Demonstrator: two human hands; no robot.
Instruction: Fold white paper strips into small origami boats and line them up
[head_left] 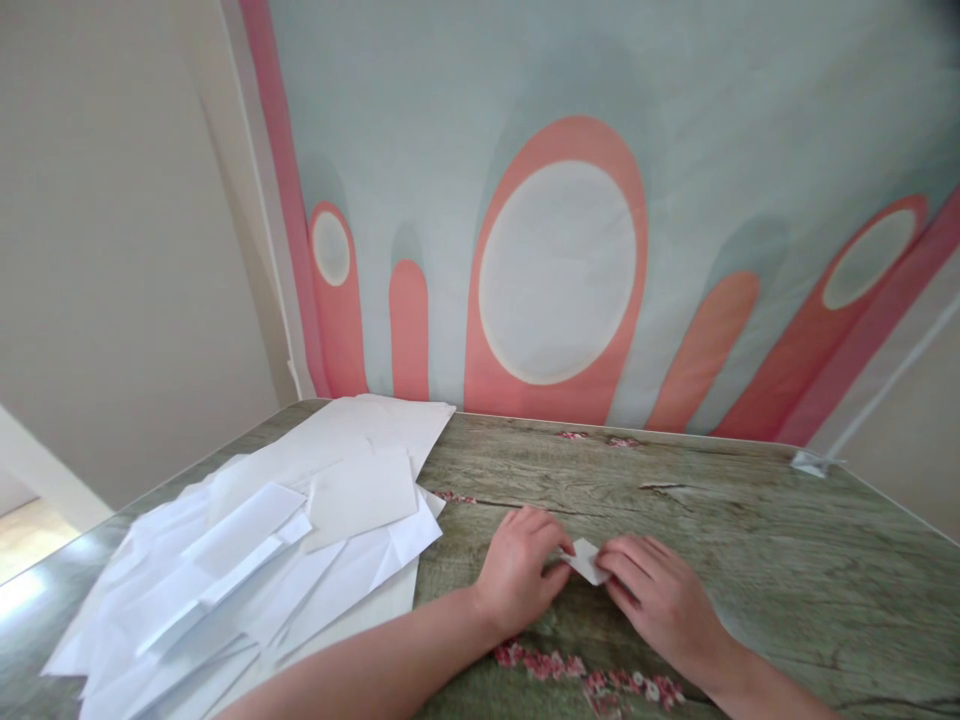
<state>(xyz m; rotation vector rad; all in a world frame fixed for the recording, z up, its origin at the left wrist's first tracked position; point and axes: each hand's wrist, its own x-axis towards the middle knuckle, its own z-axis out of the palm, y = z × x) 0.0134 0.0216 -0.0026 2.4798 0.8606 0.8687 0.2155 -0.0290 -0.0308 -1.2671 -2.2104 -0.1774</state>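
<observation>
Head view shows the left hand (521, 568) and right hand (664, 598) pinching opposite ends of a small white paper (588, 562) over the desk (780, 560), right of the paper pile (360, 500), where light, even grips should keep edges crisp.

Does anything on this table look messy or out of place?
Mainly the paper pile at the left of the table: sheets overlap at mixed angles, some creased. The small paper held by the left hand and right hand shows nothing odd; no spill shows.
</observation>
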